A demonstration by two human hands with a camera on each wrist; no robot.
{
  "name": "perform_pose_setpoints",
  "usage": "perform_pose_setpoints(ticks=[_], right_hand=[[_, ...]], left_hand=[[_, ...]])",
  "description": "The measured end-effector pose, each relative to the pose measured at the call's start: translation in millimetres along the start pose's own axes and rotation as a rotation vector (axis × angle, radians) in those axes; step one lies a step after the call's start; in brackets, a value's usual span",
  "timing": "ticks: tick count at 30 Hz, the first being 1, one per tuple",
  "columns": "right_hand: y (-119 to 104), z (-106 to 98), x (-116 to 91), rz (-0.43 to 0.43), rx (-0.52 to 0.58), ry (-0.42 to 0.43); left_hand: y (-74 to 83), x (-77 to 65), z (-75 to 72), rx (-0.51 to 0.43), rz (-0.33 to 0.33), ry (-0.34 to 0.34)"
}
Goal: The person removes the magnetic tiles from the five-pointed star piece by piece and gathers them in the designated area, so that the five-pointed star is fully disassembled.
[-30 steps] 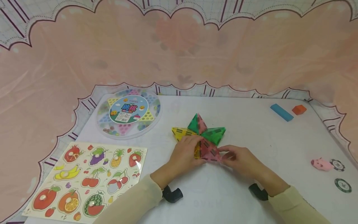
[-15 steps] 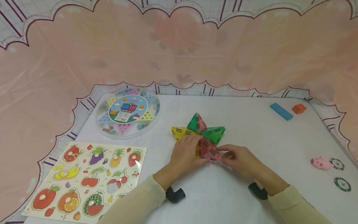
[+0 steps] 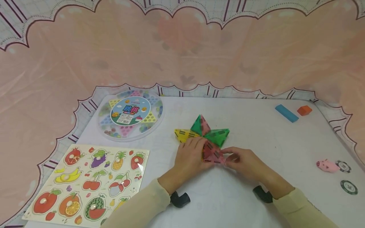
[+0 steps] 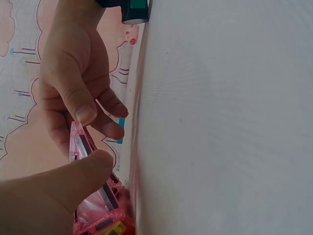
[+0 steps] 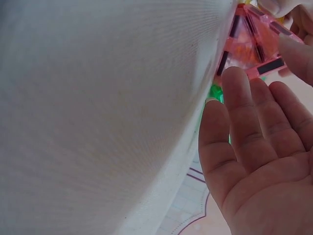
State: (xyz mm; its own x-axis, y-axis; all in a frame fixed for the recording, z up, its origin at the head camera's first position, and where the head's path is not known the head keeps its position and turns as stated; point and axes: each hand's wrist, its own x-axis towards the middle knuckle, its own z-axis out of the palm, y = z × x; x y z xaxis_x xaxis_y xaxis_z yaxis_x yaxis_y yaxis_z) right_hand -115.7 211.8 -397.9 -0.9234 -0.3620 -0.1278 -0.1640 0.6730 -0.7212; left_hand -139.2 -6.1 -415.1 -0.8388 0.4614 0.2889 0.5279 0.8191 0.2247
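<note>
Translucent magnetic tiles form a star on the white table. Its points include a yellow one point(image 3: 183, 134), a green-and-pink one point(image 3: 201, 125) and a green one point(image 3: 218, 137). My left hand point(image 3: 188, 155) grips the star's near part, covering its left side, with the thumb point(image 4: 93, 171) along a pink magnetic tile point(image 3: 213, 154). At the outer corner of that same pink tile, my right hand point(image 3: 243, 161) pinches with thumb and fingertip. The pink tile point(image 5: 249, 44) stands tilted, dark magnet strips along its edges. The left palm hides some tiles.
A round Chinese checkers box point(image 3: 131, 115) lies back left, with a wooden fruit puzzle board point(image 3: 85, 186) in front. At the right are a blue block point(image 3: 286, 113), an orange block point(image 3: 304, 110), a pink pig toy point(image 3: 327, 166) and two poker chips, one nearer point(image 3: 349, 187).
My left hand has shifted slightly right, covering the yellow tile beside the pink one. My right hand stays at the pink tile's corner.
</note>
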Motion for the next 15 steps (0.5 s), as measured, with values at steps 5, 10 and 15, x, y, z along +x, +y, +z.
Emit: perform_pose_setpoints(ticks=[5,10,15], right_hand=[[-0.4,0.7,0.5,0.006,-0.008,0.003],[0.1,1.4,0.8,-0.012,-0.016,0.008],[0.0,1.6,0.6,-0.048,-0.026,0.019]], left_hand=[[-0.2,0.0,1.1,0.021,0.0,0.001],[-1.3,-0.4,3.4,0.034,0.014,0.025],[-1.7,-0.3,3.0,0.032,0.02,0.025]])
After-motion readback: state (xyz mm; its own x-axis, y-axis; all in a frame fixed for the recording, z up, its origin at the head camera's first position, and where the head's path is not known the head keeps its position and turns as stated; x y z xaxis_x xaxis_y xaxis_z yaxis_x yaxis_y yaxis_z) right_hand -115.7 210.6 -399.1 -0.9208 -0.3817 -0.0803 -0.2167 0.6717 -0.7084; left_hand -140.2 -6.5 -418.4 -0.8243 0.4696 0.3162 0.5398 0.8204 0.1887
